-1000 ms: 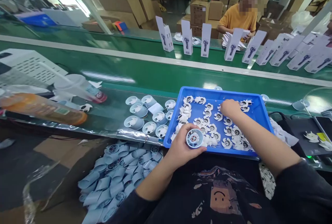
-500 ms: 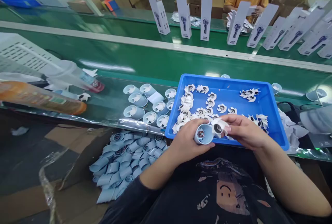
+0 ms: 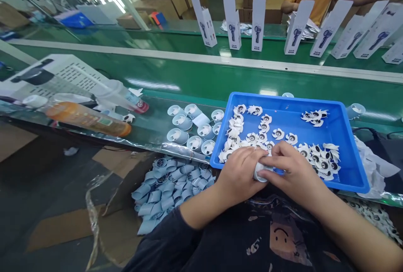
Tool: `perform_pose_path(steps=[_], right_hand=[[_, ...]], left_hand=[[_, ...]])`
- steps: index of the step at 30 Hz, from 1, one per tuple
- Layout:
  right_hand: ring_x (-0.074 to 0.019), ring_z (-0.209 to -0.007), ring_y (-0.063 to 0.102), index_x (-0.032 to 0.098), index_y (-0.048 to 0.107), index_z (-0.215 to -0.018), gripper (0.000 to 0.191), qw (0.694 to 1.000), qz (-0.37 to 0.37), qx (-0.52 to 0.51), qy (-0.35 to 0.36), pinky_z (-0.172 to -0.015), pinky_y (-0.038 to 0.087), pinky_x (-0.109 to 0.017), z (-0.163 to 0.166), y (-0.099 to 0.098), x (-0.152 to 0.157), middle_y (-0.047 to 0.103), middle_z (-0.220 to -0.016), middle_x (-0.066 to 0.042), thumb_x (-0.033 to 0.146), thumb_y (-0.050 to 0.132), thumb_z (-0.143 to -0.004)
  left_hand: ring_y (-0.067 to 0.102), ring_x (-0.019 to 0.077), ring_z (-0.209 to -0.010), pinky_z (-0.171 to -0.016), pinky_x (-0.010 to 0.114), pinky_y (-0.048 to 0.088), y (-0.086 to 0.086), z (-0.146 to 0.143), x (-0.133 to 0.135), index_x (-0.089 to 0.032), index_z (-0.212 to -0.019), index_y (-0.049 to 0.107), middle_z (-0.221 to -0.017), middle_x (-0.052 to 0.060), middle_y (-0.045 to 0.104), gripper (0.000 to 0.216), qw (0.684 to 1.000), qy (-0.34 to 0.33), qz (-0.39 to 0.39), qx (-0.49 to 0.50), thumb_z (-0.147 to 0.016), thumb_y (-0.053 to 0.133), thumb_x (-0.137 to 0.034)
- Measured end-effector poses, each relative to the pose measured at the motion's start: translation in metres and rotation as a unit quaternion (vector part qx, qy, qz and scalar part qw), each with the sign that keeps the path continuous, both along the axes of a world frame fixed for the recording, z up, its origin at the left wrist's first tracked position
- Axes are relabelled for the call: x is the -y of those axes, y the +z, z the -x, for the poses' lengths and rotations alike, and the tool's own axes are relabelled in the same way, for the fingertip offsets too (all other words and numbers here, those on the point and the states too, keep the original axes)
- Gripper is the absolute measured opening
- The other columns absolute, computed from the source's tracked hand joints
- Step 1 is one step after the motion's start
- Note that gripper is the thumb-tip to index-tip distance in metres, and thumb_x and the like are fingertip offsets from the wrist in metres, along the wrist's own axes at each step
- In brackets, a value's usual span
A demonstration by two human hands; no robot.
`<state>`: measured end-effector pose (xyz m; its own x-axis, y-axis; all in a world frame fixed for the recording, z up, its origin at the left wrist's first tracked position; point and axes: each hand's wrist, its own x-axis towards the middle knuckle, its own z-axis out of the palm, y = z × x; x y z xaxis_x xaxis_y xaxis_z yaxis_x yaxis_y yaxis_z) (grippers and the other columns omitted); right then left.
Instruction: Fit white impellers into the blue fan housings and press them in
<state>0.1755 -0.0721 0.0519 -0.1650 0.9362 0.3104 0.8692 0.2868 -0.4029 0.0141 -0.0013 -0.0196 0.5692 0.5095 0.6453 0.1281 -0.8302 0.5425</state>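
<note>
Green conveyor belt (image 3: 195,79) runs just beyond the blue tray (image 3: 343,131), with open room on it; white cartons (image 3: 232,22) stand well beyond, where another person works. Tray holds many loose white fan blades (image 3: 317,156), so much appears left. Left of the tray, about ten pale blue housings (image 3: 189,127) stand fitted with blades; below them a heap of bare housings (image 3: 170,184) waits. At the tray's near edge, left hand (image 3: 237,175) grips one housing (image 3: 260,172); right hand (image 3: 291,171) closes fingers over its mouth, blade hidden. Little clearance there.
</note>
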Motion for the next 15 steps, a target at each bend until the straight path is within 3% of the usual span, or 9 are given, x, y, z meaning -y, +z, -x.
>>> perform_pose_path(steps=[2,4,5,7,9,10,13,15], right_hand=[[-0.0150,-0.088,0.057,0.022,0.070,-0.111,0.020,0.999,-0.030,-0.014,0.000,-0.074,0.051,-0.029,-0.009,0.007,0.012,0.056,-0.096,-0.006,0.025,0.059,-0.095],[-0.0148,-0.098,0.057,0.024,0.065,-0.120,0.024,0.998,-0.058,-0.015,-0.033,-0.083,0.052,-0.030,-0.018,0.012,0.026,0.055,-0.108,-0.007,0.025,0.055,-0.098],[-0.0144,-0.100,0.057,0.025,0.063,-0.120,0.024,0.996,-0.066,-0.014,-0.051,-0.085,0.052,-0.029,-0.021,0.014,0.032,0.054,-0.111,-0.006,0.024,0.055,-0.098],[-0.0130,-0.101,0.057,0.028,0.061,-0.120,0.024,0.996,-0.068,-0.014,-0.058,-0.085,0.052,-0.027,-0.022,0.014,0.038,0.053,-0.111,-0.005,0.023,0.055,-0.097],[-0.0125,-0.105,0.057,0.028,0.060,-0.120,0.023,0.998,-0.055,-0.015,-0.028,-0.087,0.053,-0.025,-0.020,0.012,0.040,0.051,-0.115,-0.005,0.024,0.054,-0.098],[-0.0126,-0.109,0.057,0.028,0.059,-0.120,0.023,0.999,-0.049,-0.013,-0.013,-0.088,0.053,-0.024,-0.019,0.012,0.040,0.051,-0.117,-0.005,0.025,0.053,-0.098],[-0.0134,-0.115,0.057,0.028,0.057,-0.123,0.025,0.999,-0.037,0.011,0.002,-0.090,0.054,-0.023,-0.024,0.014,0.048,0.052,-0.123,-0.006,0.025,0.052,-0.099],[-0.0150,-0.113,0.058,0.028,0.059,-0.123,0.027,0.998,-0.045,0.031,-0.009,-0.090,0.055,-0.025,-0.039,0.019,0.065,0.054,-0.124,-0.007,0.023,0.053,-0.097]], left_hand=[[0.060,0.0298,-0.114,-0.103,0.048,0.049,0.010,0.009,-0.035,-0.023,-0.119,0.060,-0.119,0.011,0.062,0.041,0.999,0.049,0.011,-0.014,-0.084,0.068,-0.042],[0.050,0.0375,-0.127,-0.110,0.055,0.041,0.015,0.012,-0.089,-0.024,-0.115,0.064,-0.127,0.013,0.051,0.052,0.982,0.182,0.045,-0.035,-0.073,0.079,-0.051],[0.047,0.0390,-0.130,-0.112,0.056,0.038,0.016,0.009,-0.120,-0.023,-0.116,0.064,-0.128,0.013,0.049,0.053,0.965,0.246,0.077,-0.052,-0.073,0.080,-0.049],[0.047,0.0367,-0.132,-0.113,0.051,0.038,0.013,-0.007,-0.178,-0.022,-0.133,0.053,-0.130,0.015,0.050,0.062,0.939,0.299,0.141,-0.097,-0.077,0.076,-0.039],[0.049,0.0310,-0.133,-0.112,0.043,0.039,0.007,-0.032,-0.222,-0.016,-0.148,0.034,-0.139,0.018,0.050,0.076,0.921,0.274,0.212,-0.178,-0.081,0.069,-0.024],[0.052,0.0295,-0.131,-0.111,0.040,0.040,0.004,-0.044,-0.236,-0.013,-0.149,0.031,-0.141,0.019,0.052,0.080,0.912,0.246,0.244,-0.219,-0.079,0.069,-0.018],[0.057,0.0331,-0.127,-0.107,0.043,0.044,0.002,-0.057,-0.250,-0.012,-0.139,0.050,-0.138,0.020,0.060,0.080,0.894,0.181,0.292,-0.287,-0.063,0.075,-0.009],[0.053,0.0346,-0.133,-0.110,0.045,0.042,0.002,-0.032,-0.238,-0.015,-0.129,0.061,-0.140,0.017,0.060,0.070,0.899,0.179,0.283,-0.282,-0.061,0.075,-0.008]])
